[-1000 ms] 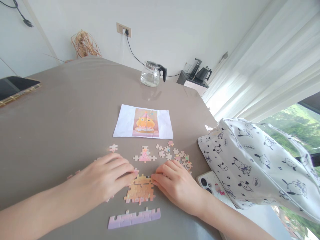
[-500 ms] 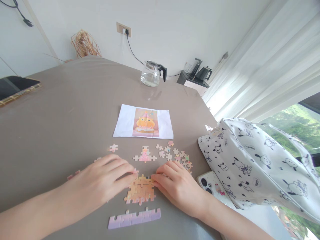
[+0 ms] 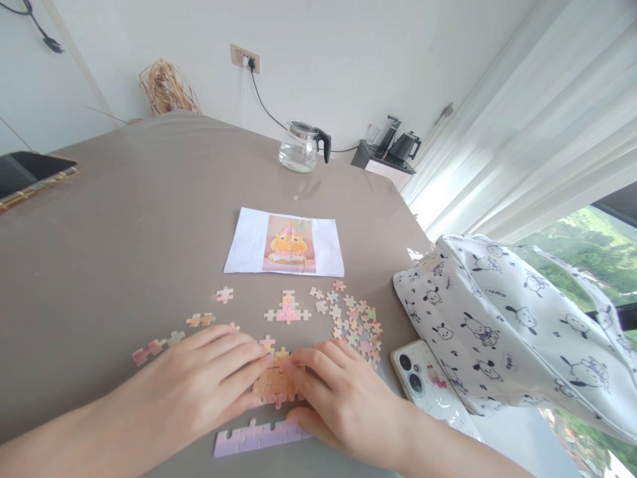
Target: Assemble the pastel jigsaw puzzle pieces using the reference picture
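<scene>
Grey table (image 3: 149,219), white wall (image 3: 323,53), sheer curtains (image 3: 537,119)

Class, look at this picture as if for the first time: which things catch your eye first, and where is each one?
Two hands, left and right, press flat on an orange puzzle block at the near edge of the grey table. Just beyond lies a reference picture of an orange figure, with loose pieces scattered to its near right. A white bag printed with cartoon dogs fills the right side, beside a phone.

reference sheet (image 3: 284,242) behind loose pieces (image 3: 355,322) — phone (image 3: 426,381) right of them.
</scene>
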`<state>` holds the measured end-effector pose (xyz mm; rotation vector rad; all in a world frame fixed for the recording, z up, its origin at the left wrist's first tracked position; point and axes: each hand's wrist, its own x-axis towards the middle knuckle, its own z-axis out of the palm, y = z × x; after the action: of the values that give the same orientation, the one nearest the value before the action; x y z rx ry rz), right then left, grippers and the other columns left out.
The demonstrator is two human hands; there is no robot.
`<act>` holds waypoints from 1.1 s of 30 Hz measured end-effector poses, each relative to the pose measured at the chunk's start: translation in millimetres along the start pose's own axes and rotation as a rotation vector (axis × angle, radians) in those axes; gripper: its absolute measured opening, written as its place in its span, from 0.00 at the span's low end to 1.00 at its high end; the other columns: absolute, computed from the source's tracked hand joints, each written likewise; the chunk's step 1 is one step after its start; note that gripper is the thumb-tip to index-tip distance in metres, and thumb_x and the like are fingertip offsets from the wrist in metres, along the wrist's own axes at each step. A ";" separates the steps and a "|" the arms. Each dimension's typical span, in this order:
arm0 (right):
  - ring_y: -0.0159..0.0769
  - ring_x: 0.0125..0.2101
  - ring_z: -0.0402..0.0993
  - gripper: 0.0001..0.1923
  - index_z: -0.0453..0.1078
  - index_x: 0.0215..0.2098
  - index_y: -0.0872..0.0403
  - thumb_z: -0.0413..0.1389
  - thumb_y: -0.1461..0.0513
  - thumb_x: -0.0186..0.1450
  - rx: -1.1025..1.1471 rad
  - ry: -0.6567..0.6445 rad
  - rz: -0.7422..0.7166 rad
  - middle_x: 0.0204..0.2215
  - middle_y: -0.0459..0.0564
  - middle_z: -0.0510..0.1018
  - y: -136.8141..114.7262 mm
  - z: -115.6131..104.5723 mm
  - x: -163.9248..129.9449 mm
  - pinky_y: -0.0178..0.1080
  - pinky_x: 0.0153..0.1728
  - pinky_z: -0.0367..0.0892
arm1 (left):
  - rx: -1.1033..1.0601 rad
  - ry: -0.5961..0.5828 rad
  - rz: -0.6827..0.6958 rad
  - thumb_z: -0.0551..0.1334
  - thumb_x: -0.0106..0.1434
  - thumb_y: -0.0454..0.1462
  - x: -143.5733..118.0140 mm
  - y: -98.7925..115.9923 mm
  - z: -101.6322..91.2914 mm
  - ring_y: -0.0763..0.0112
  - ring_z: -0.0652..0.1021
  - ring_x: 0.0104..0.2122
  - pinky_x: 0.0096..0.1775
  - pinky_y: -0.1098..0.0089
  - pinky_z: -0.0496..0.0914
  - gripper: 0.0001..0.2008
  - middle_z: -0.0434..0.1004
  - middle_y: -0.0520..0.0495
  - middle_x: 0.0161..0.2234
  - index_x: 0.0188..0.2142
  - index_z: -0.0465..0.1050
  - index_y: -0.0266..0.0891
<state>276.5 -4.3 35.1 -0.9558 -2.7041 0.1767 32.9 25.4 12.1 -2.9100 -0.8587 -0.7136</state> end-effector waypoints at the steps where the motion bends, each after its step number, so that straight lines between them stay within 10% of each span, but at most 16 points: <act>1: 0.42 0.38 0.70 0.15 0.70 0.49 0.61 0.54 0.58 0.71 -0.013 -0.003 -0.011 0.43 0.57 0.77 -0.2 1.5 0.4 0.43 0.38 0.67 | 0.007 0.033 0.035 0.48 0.74 0.38 0.9 -0.6 1.1 0.67 0.75 0.40 0.48 0.61 0.64 0.15 0.78 0.54 0.40 0.42 0.73 0.43; 13: 0.40 0.37 0.68 0.12 0.71 0.46 0.61 0.50 0.62 0.72 -0.032 -0.002 -0.019 0.42 0.54 0.77 -1.5 5.1 3.2 0.41 0.37 0.67 | 0.114 -0.084 0.245 0.52 0.73 0.38 -4.6 -12.2 -2.3 0.67 0.78 0.42 0.43 0.64 0.72 0.11 0.79 0.50 0.43 0.49 0.71 0.39; 33: 0.39 0.37 0.70 0.09 0.72 0.46 0.60 0.52 0.65 0.72 -0.002 0.023 -0.010 0.39 0.55 0.77 1.2 7.8 3.1 0.39 0.38 0.69 | -0.162 -0.226 0.038 0.56 0.71 0.47 -7.8 -19.2 0.4 0.71 0.79 0.49 0.44 0.73 0.74 0.19 0.76 0.54 0.53 0.58 0.62 0.47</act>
<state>272.6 -1.6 28.1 -0.9394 -2.6874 0.1604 17.2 37.8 6.4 -3.1895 -0.7945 -0.4780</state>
